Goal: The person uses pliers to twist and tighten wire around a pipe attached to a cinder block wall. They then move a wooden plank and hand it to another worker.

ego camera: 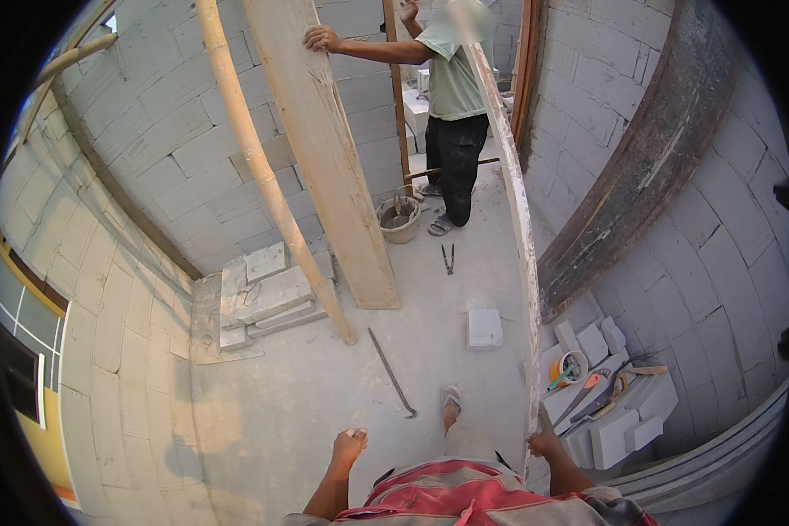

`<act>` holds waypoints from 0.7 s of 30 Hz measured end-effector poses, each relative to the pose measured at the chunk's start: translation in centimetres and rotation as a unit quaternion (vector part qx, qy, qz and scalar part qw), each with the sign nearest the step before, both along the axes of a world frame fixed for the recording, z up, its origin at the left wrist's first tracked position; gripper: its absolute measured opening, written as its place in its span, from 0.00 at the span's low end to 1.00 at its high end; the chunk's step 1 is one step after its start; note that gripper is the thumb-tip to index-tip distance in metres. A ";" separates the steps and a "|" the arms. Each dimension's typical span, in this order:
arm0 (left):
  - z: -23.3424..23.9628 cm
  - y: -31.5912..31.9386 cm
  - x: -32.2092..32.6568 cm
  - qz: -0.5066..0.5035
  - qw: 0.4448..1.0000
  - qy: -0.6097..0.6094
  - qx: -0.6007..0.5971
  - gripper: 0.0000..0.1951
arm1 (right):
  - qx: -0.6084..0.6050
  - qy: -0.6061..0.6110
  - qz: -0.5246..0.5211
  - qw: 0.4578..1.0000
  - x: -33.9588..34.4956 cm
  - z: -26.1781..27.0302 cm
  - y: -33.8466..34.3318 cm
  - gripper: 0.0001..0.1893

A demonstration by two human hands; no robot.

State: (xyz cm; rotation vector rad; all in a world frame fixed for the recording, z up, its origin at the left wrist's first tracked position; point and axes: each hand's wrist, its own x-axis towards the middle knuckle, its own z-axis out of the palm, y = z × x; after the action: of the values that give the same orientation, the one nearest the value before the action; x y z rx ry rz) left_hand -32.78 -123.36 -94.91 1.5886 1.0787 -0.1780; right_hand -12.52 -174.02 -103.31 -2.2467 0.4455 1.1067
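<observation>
My right hand (542, 444) grips the lower end of a long, narrow wooden batten (521, 217) with whitish stains, held upright at my side. The batten rises past a co-worker in the doorway. My left hand (350, 444) is curled closed in front of my waist, with nothing visible in it. On the floor ahead of it lies a bent steel reinforcing bar (392, 373). A white block (484, 329) rests farther forward, and pincers (448, 259) lie beyond that.
The co-worker's hand (322, 39) touches a wide upright plank (329, 158). A bamboo pole (263, 171) leans left of it. A mortar bucket (400, 219) stands near the doorway. Stacked blocks (276, 292) lie left; handsaws (582, 394) rest on blocks at right, below a dark board (644, 158).
</observation>
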 end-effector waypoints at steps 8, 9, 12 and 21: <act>2.3 -1.3 13.4 -0.078 0.997 -0.019 0.015 0.22 | 0.017 0.005 0.229 0.973 16.4 -0.6 14.1 0.21; 3.1 -0.6 16.1 -0.132 0.989 -0.027 0.054 0.23 | 0.032 -0.009 0.271 0.962 18.5 -0.5 16.0 0.21; 5.8 2.7 22.8 -0.222 0.956 -0.022 0.193 0.24 | 0.026 -0.062 0.382 0.922 23.7 0.9 20.4 0.18; 4.7 7.5 30.1 -0.129 0.978 -0.006 0.166 0.21 | 0.205 -0.051 0.097 0.973 30.7 8.5 25.3 0.17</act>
State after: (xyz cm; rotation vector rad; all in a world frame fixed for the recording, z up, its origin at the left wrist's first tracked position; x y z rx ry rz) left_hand -2.68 -115.87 -90.23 2.0295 0.9218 -0.1675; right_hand 18.18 -148.68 -94.77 -1.9937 -0.0476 1.0589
